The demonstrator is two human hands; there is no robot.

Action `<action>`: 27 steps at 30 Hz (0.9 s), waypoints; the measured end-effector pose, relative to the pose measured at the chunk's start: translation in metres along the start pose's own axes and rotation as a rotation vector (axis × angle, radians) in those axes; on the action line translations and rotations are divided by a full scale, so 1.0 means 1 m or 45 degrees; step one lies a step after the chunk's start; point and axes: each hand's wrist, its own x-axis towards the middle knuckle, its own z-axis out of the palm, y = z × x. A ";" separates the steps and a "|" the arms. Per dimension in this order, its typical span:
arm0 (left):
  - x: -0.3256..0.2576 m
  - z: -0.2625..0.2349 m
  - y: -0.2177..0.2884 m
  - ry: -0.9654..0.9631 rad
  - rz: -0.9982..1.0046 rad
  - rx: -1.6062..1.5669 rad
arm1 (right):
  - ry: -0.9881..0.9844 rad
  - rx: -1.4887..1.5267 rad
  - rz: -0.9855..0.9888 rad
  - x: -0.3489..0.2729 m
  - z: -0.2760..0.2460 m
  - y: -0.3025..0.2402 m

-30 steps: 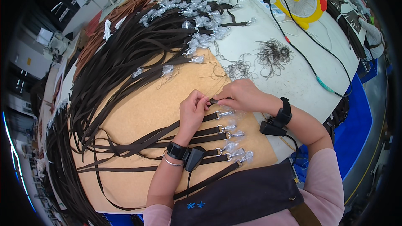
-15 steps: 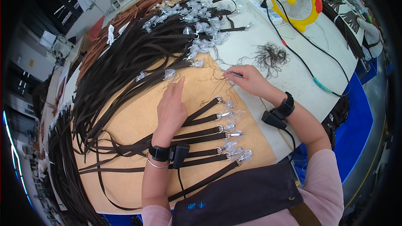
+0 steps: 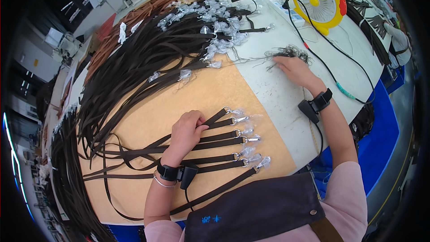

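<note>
The left hand lies over the upper dark straps of a loose row, its fingers curled; whether they pinch a strap or merely rest there cannot be told. These straps run beneath the hand and emerge to its right, their metal clips, wrapped in clear plastic, lying beyond the fingertips. The clip ends point the same way across the tan sheet, an arrangement that probably keeps each end separate and within reach. The hand's place just short of the clips presumably leaves the hardware uncovered.

The right hand reaches to the tangle of dark thread on the white table, fingertips at its near edge; what they close on, if anything, is hidden. The tangle sits well apart from the row, perhaps so that loose thread stays off the straps.
</note>
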 end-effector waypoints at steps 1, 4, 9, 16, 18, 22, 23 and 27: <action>-0.001 -0.002 -0.003 -0.008 0.003 -0.038 | 0.000 -0.003 0.003 -0.001 -0.003 -0.001; -0.004 -0.016 -0.008 0.046 0.193 0.054 | 0.253 -0.115 0.049 -0.004 -0.004 -0.016; -0.012 -0.025 -0.002 -0.106 0.327 0.020 | -0.071 0.558 -0.324 -0.013 0.017 -0.096; -0.060 -0.062 0.152 -0.088 1.262 -1.252 | -0.494 0.841 -0.362 -0.020 0.046 -0.122; -0.076 -0.039 0.183 0.322 1.367 -1.388 | -0.574 0.974 -0.250 -0.023 0.049 -0.123; -0.091 -0.043 0.209 0.454 1.262 -1.640 | -0.677 1.058 -0.202 -0.028 0.047 -0.127; -0.093 -0.046 0.212 0.469 1.261 -1.608 | -0.713 1.033 -0.252 -0.030 0.045 -0.128; -0.086 -0.070 0.217 0.202 1.447 -1.497 | -0.843 0.948 -0.362 -0.034 0.045 -0.132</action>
